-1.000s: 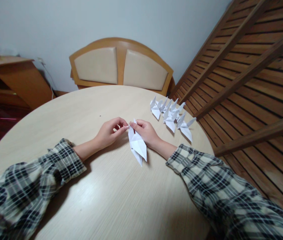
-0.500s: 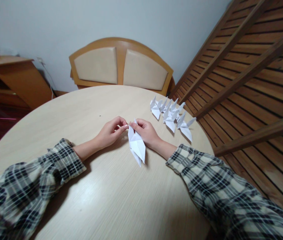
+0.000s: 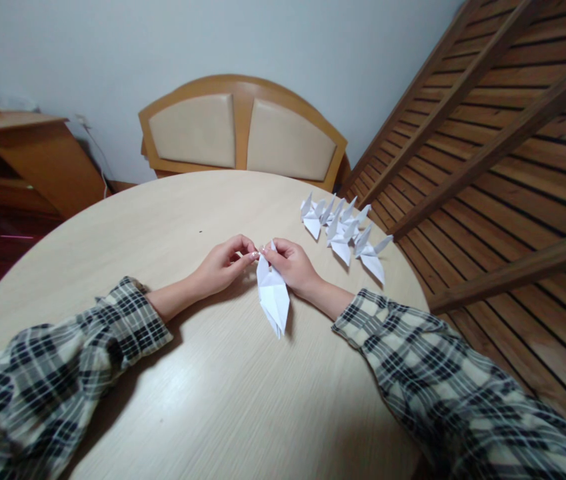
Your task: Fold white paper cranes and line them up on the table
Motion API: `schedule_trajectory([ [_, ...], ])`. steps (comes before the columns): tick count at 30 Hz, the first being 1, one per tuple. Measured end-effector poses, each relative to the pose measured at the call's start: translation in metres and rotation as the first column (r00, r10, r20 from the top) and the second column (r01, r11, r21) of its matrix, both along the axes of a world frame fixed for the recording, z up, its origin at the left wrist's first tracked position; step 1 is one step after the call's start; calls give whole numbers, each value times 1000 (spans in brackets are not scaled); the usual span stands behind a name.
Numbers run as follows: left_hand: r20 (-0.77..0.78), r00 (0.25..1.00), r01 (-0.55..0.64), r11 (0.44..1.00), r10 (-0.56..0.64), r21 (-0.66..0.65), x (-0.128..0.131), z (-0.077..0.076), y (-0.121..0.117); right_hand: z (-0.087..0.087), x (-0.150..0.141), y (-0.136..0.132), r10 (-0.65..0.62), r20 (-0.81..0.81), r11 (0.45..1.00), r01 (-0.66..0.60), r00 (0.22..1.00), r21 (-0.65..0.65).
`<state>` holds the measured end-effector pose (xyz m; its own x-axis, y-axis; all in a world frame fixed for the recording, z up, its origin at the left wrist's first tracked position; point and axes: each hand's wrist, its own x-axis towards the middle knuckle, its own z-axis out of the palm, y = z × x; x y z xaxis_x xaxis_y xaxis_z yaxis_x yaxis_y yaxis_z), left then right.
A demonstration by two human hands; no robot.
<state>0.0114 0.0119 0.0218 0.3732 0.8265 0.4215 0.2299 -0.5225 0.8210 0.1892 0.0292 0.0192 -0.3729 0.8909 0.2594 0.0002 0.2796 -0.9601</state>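
Note:
A half-folded white paper figure [image 3: 273, 295] rests with its pointed end toward me on a round pale wooden table [image 3: 163, 227]. My right hand [image 3: 293, 265] pinches its upper tip, fingers closed on the paper. My left hand [image 3: 223, 263] meets it from the left, thumb and forefinger pinched on the same tip. Both arms wear plaid sleeves.
Several finished white paper cranes [image 3: 345, 233] stand in a cluster near the table's right edge. A padded wooden chair [image 3: 241, 130] faces me across the table. A slatted wooden frame [image 3: 487, 147] leans at the right. A wooden desk [image 3: 27, 160] stands at the left.
The paper figure's lower point has swung slightly left and closer in under my hands. Both hands stay pinched at its top.

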Motion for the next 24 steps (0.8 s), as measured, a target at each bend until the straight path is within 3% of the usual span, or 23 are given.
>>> schedule_trajectory([
  [10, 6, 1000, 26, 1000, -26, -16, -1, -1, 0, 1, 1, 1, 22, -48, 995, -26, 999, -94],
  [24, 38, 999, 35, 998, -34, -44, -1, -4, 1, 1, 2, 0, 33, -9, 999, -32, 999, 27],
])
